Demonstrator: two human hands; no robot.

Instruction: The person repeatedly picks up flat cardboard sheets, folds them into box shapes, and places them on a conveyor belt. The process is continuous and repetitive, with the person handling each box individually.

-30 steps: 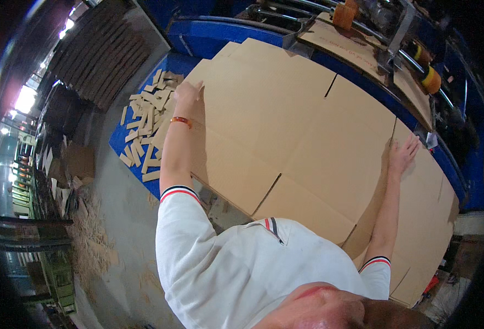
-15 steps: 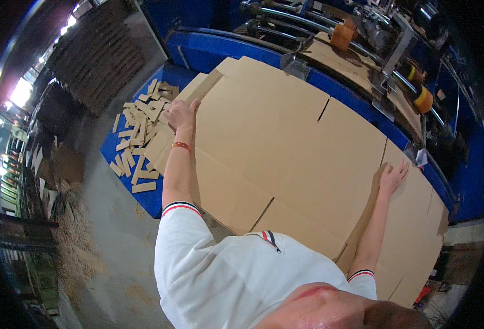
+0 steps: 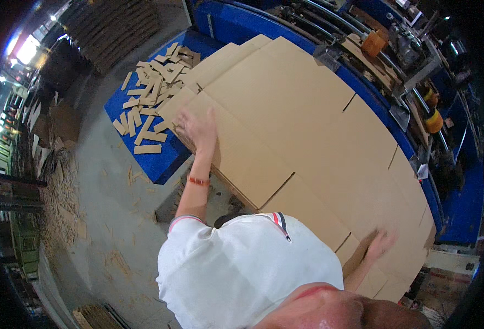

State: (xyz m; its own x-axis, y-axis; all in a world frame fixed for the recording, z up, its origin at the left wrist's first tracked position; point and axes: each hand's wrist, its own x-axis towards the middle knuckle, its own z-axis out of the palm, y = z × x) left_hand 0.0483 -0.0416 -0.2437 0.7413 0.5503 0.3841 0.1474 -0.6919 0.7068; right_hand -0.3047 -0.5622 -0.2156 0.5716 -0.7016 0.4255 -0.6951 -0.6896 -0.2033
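Observation:
A large flat sheet of tan cardboard point(image 3: 286, 115) with fold creases and narrow slots lies across the blue machine bed in front of me. My left hand point(image 3: 198, 129) is over the sheet's left end, near the edge, thumb and fingers apart, with nothing seen in it. Toward the near right part of the sheet is my right hand point(image 3: 382, 244), low over the board or touching it. Motion smears its fingers, so their pose is unclear. More board edges show below the top sheet along its near left side.
Many small cardboard offcuts point(image 3: 149, 90) are heaped on a blue surface point(image 3: 160, 167) left of the sheet. Behind it run machine rods with an orange roller point(image 3: 373, 44). Scraps litter the grey floor point(image 3: 105, 192), and stacked boards point(image 3: 110, 27) stand at the far left.
My left hand has come off the far left edge and moved nearer me. My right hand has slid nearer me, away from the far edge. The head view has shifted.

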